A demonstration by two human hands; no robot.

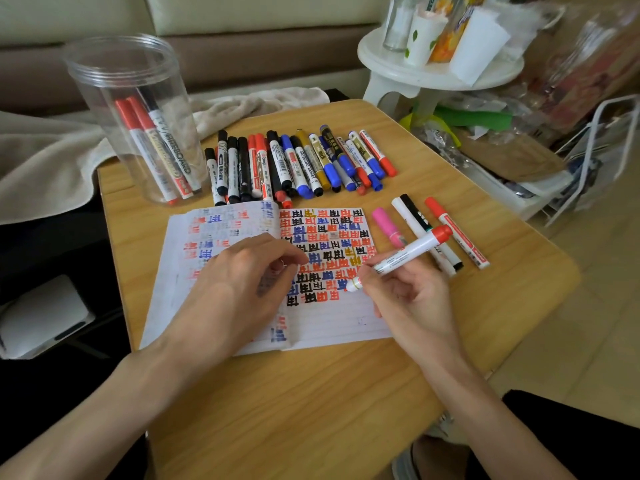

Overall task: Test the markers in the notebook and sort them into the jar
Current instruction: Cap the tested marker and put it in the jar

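Within right grip (404, 295), red marker (406, 252)

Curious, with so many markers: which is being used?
The white-barrelled red marker in the right hand, tip on the lined notebook; others lie on the table or stand in the clear plastic jar.

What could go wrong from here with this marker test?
1. The red marker in the right hand has its tip beside dense marks on the notebook; a weak stroke may be hard to judge.
2. The tall jar stands near the far left corner of the table; dropping markers in might tip it.
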